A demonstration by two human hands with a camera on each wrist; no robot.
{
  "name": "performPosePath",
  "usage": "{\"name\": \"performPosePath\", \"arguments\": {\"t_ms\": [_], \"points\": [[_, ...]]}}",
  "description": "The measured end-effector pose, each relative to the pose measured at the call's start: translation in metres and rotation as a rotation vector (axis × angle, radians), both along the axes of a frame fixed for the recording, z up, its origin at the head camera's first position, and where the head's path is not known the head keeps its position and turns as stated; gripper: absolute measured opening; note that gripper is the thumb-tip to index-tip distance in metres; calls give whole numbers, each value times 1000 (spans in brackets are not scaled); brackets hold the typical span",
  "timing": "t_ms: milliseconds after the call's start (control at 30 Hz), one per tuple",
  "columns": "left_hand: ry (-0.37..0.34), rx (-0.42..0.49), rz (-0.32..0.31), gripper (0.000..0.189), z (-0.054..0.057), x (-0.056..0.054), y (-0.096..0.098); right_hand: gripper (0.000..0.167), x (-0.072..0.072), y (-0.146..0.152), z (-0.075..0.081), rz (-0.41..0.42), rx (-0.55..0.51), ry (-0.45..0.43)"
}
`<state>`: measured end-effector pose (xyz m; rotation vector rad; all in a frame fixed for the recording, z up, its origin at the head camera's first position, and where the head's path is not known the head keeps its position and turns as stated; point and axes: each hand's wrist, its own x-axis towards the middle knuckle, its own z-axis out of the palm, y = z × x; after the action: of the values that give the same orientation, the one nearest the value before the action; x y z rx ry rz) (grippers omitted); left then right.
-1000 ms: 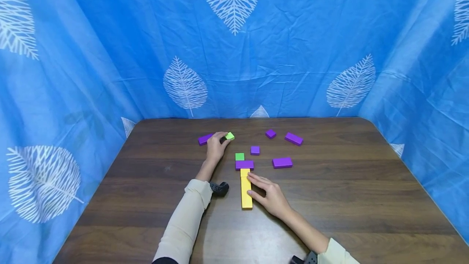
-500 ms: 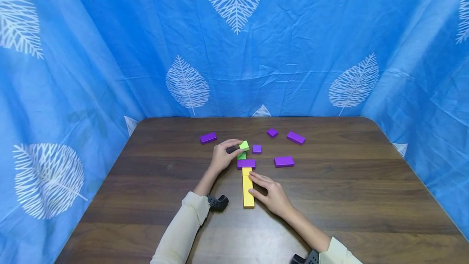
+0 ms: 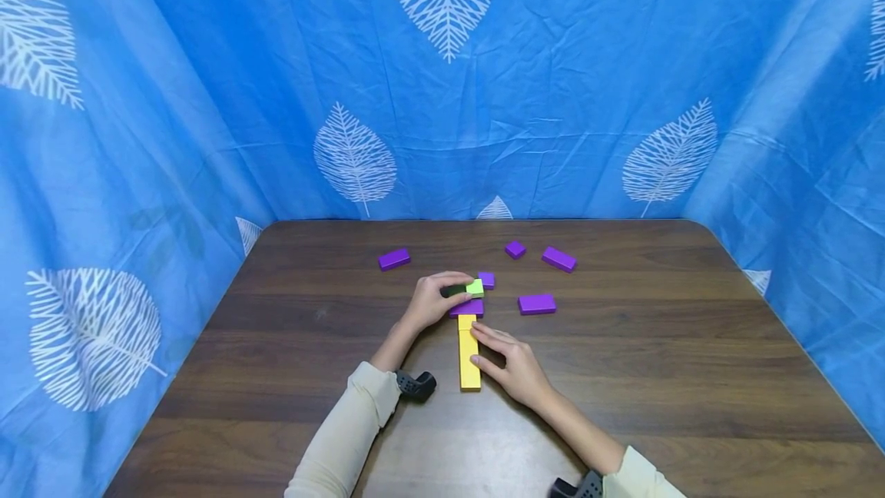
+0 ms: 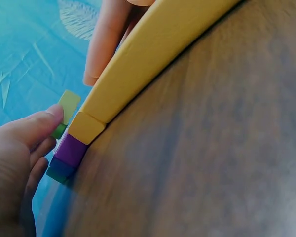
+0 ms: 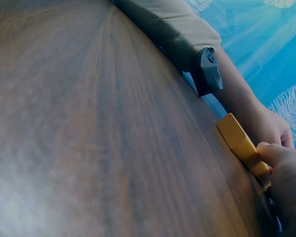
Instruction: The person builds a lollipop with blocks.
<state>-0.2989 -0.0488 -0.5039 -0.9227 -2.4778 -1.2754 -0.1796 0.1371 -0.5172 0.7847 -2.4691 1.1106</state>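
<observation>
My left hand (image 3: pixel 430 301) pinches a small light green block (image 3: pixel 475 288) between thumb and fingers. It is just behind a purple block (image 3: pixel 477 308) lying crosswise at the far end of the yellow blocks. In the left wrist view, the held block (image 4: pixel 69 104) shows beside the thumb, and a darker green block (image 4: pixel 59 174) lies past the purple one; in the head view that block is hidden. My right hand (image 3: pixel 515 369) rests along the right side of the long yellow block (image 3: pixel 469 363), thumb and fingertips touching it and the short yellow block (image 3: pixel 466 322).
Loose purple blocks lie around: a small one (image 3: pixel 487 280) right by the held block, another small one (image 3: pixel 515 250) farther back, and long ones at right (image 3: pixel 537 304), back right (image 3: pixel 558 259) and back left (image 3: pixel 394 259). A blue curtain (image 3: pixel 539 137) surrounds the wooden table (image 3: pixel 657 375).
My left hand has carried the light green block from the back left, past the darker green block, to behind the crosswise purple block. My right hand has stayed at the yellow blocks.
</observation>
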Motion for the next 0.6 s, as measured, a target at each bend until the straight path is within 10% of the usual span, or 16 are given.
{"name": "performPosePath", "arguments": {"t_ms": [600], "points": [[20,-50,-14,29,-5,-3,-2,42,0,0,2,3,-2,5]]}}
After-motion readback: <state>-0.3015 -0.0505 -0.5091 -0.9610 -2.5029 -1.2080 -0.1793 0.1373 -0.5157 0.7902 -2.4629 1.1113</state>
